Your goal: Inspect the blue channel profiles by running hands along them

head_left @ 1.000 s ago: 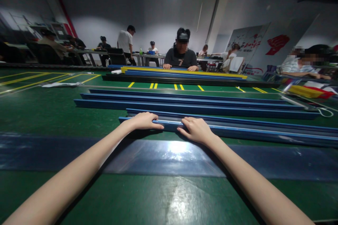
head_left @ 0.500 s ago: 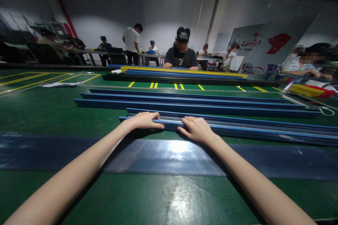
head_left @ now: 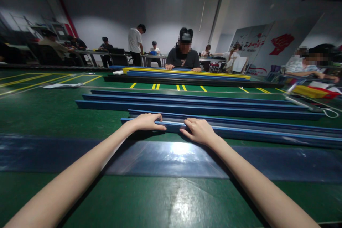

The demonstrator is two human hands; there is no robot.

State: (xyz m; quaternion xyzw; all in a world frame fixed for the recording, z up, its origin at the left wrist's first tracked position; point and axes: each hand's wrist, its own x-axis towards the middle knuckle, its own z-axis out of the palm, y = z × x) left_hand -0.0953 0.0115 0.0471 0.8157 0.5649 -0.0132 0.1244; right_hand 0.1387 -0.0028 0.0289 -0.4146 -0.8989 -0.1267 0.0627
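A long blue channel strip (head_left: 256, 136) lies across the green table in front of me, running off to the right. Near its left end, my left hand (head_left: 148, 122) is closed over the near wall, thumb on the front face and fingers over the top edge. My right hand (head_left: 200, 130) grips the same wall a short way to the right, its fingers curled over the edge and its thumb in front. Bare strip shows between the two thumbs. The fingertips inside the channel are partly hidden.
Beyond lie more blue strips (head_left: 187, 109), then a yellow strip (head_left: 187, 72) and a black strip (head_left: 197, 80). A clear plastic sheet (head_left: 165, 160) stretches across the table (head_left: 149, 199) under my forearms. A person (head_left: 183, 55) sits opposite. White cable (head_left: 330, 113) lies at right.
Both my hands and the blue strip stay in place. In the background, the standing person in white has shifted slightly to the right.
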